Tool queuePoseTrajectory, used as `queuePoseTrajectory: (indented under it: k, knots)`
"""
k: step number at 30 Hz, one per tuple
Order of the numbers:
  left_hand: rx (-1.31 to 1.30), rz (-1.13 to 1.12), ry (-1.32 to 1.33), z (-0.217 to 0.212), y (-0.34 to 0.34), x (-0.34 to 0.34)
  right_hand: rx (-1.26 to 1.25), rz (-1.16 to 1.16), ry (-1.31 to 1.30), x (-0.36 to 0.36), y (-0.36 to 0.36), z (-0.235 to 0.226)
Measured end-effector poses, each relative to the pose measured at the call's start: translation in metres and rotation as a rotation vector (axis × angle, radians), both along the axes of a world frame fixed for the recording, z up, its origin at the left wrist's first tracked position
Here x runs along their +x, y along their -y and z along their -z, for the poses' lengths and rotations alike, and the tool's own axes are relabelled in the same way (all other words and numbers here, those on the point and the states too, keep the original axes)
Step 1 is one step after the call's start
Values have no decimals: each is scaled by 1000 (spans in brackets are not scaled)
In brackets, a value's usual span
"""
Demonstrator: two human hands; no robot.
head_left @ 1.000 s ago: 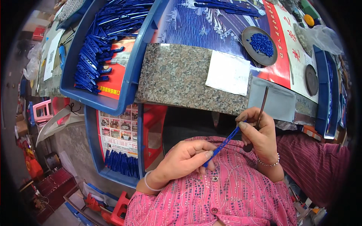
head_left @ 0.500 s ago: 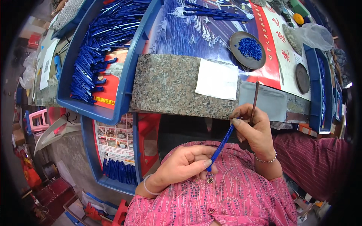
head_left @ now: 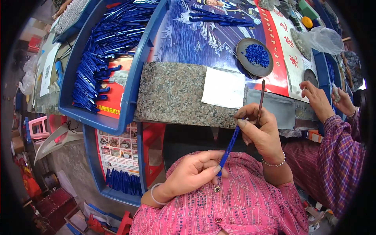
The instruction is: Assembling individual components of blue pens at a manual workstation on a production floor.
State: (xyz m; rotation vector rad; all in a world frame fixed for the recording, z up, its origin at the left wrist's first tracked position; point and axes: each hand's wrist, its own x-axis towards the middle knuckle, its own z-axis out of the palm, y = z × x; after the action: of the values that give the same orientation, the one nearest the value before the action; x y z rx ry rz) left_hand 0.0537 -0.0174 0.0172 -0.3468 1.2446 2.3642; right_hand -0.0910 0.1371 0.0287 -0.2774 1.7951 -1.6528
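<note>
My left hand [head_left: 194, 174] pinches the lower end of a thin blue plastic strip [head_left: 229, 147] close to my chest. My right hand [head_left: 262, 131] grips the strip's upper end and also holds a slim brown rod [head_left: 261, 102] that points up over the table edge. In front of both hands lies a speckled granite slab [head_left: 172, 94] with a white paper sheet [head_left: 223, 87] on it. Beyond it sits a round grey dish of small blue beads [head_left: 256, 55].
A large blue tray [head_left: 137, 74] at the left is full of blue strips [head_left: 102, 47]; a second blue tray [head_left: 113, 172] sits below the table. More blue strips [head_left: 219, 17] lie at the far middle. Another person's hands [head_left: 319, 100] work at the right. A pink stool [head_left: 39, 127] stands left.
My view has shifted slightly. Both hands hold the blue strip as before, with the right hand a little higher and closer to the slab's edge.
</note>
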Motion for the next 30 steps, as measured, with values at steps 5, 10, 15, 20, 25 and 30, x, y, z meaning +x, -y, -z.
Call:
queuePoseTrajectory:
  k: [5, 10, 15, 20, 25, 30]
  knots:
    - [4, -10, 29, 2, 1, -4, -24, -4, 18, -5, 5, 2]
    - [70, 16, 58, 3, 7, -10, -3, -52, -13, -6, 13, 4]
    - [158, 11, 53, 6, 14, -9, 10, -51, -5, -8, 19, 6]
    - [208, -32, 71, 10, 19, -9, 12, -45, -6, -9, 24, 5]
    - [247, -47, 83, 9, 22, -12, 13, -36, 7, -11, 27, 4]
    - [278, -52, 83, 11, 22, -14, 21, -38, 15, -14, 29, 2]
